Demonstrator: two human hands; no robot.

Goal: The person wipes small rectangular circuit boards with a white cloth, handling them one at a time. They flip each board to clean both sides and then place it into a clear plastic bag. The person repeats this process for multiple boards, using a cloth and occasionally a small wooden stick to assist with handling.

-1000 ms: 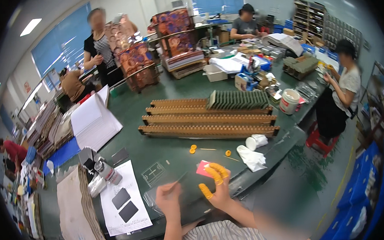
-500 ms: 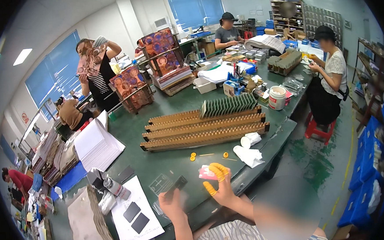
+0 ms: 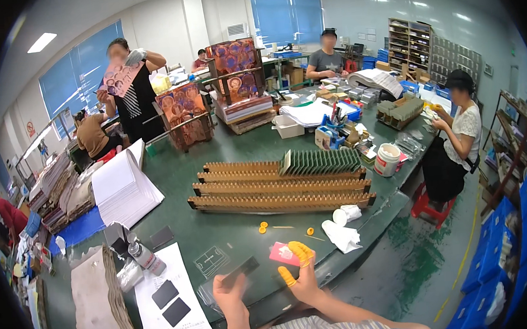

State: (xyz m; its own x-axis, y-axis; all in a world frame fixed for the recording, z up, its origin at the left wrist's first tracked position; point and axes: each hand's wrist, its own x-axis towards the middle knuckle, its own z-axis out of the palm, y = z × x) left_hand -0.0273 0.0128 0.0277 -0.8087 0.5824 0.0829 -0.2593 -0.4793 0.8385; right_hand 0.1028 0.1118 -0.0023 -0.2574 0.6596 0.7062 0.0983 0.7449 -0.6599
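Note:
My left hand (image 3: 230, 294) is closed round the near end of a thin, dark grey rectangular plate (image 3: 243, 269), blurred and held tilted above the table's front edge. To its right, my right hand (image 3: 301, 274) has yellow finger cots on the thumb and fingers, which stand apart with nothing seen between them. A pink-and-white card or packet (image 3: 283, 254) lies beside those fingertips; whether they touch it, I cannot tell. Just past my left hand lies a clear plate with pale line markings (image 3: 211, 261). More clear plates (image 3: 207, 293) lie partly hidden by that hand.
Brown slotted racks (image 3: 278, 201) cross the green table, with green boards (image 3: 320, 161) in the far one. White cloth (image 3: 341, 236) and yellow finger cots (image 3: 262, 228) lie nearer. A bottle (image 3: 146, 258) and paper (image 3: 183, 326) with two dark plates stand left. Several co-workers sit or stand around.
The whole view has shifted slightly. My left hand has tipped the dark plate to a flatter slant and lowered it a little. The right hand keeps nearly the same pose by the pink card.

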